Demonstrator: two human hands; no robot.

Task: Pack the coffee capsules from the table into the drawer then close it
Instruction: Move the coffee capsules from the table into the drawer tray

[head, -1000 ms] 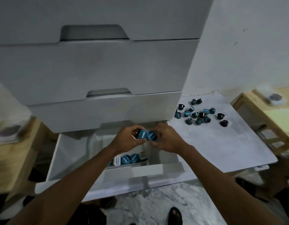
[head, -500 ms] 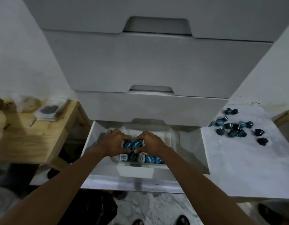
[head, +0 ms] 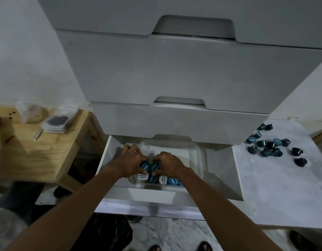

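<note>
Hands (head: 149, 163) gripping two blue capsules (head: 149, 166), round foil lids up, white lettering

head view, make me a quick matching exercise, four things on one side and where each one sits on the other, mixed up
Things:
1. clear tray
2. loose capsules
3. pen
4. left hand

Places:
A. on the wooden table at the left
B. inside the open drawer
C. on the white table at the right
D. on a blue capsule over the tray

Pairs: 1-B, 2-C, 3-A, 4-D
</note>
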